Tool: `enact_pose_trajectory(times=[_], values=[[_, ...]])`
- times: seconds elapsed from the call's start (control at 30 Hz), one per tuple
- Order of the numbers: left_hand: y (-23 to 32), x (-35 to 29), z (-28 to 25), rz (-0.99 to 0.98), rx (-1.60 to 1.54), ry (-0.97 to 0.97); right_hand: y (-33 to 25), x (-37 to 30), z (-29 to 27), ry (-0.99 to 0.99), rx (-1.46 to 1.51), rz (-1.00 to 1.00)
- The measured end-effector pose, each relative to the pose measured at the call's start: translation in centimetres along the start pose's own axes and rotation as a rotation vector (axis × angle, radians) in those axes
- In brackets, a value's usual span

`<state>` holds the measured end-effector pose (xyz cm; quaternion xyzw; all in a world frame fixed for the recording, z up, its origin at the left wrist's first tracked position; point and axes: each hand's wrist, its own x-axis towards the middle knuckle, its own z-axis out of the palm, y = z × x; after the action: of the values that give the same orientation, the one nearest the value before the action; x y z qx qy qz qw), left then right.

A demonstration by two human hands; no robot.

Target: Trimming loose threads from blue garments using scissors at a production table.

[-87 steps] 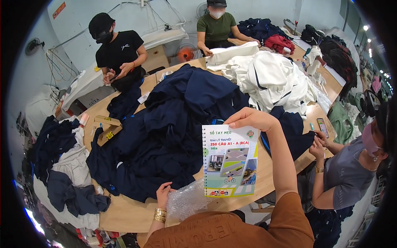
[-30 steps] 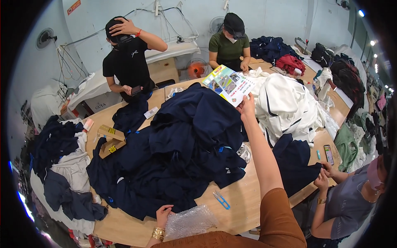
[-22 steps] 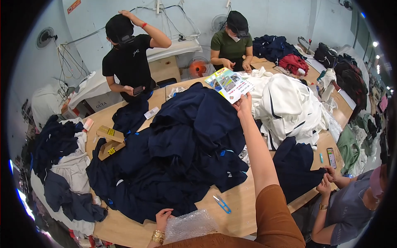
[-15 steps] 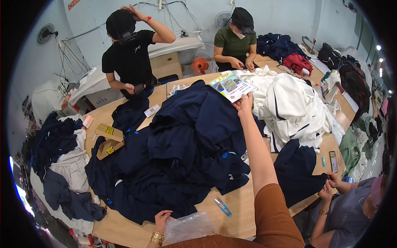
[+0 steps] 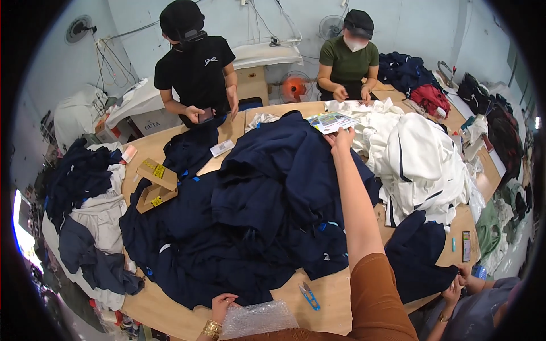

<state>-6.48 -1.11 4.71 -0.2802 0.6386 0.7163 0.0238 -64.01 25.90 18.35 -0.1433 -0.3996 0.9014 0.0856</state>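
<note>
My right arm reaches far across the table, and my right hand (image 5: 340, 140) is closed on the near edge of a colourful printed sheet (image 5: 331, 121). The sheet lies nearly flat, at the border between the navy garments (image 5: 278, 165) and the white garments (image 5: 424, 165). At the near table edge, my left hand (image 5: 223, 308) has its fingers bent together at the corner of a piece of clear bubble wrap (image 5: 259, 318); its grip is partly hidden. Blue thread snips (image 5: 309, 296) lie on the wood between my arms.
An open cardboard box (image 5: 156, 196) rests on the navy heap's left side, near a small white packet (image 5: 222, 148). Two people stand or sit across the table. At right, another person's hands (image 5: 455, 287) hold a navy garment (image 5: 418, 258) near a phone (image 5: 466, 246).
The printed sheet has tipped from facing me to nearly flat, still in my right hand. The person at the far left has lowered a raised arm. The whole view has shifted slightly.
</note>
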Motion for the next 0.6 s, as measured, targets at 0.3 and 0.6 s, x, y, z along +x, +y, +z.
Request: enact_pose_trajectory(times=[0.3, 0.6], values=[[-0.5, 0.8, 0.1, 0.009, -0.044, 0.010, 6.6, -1.4, 3.0, 0.307, -0.053, -0.168], [-1.4, -0.7, -0.2, -0.043, -0.057, 0.020, 5.2, -3.9, 1.8, 0.081, -0.041, -0.014]])
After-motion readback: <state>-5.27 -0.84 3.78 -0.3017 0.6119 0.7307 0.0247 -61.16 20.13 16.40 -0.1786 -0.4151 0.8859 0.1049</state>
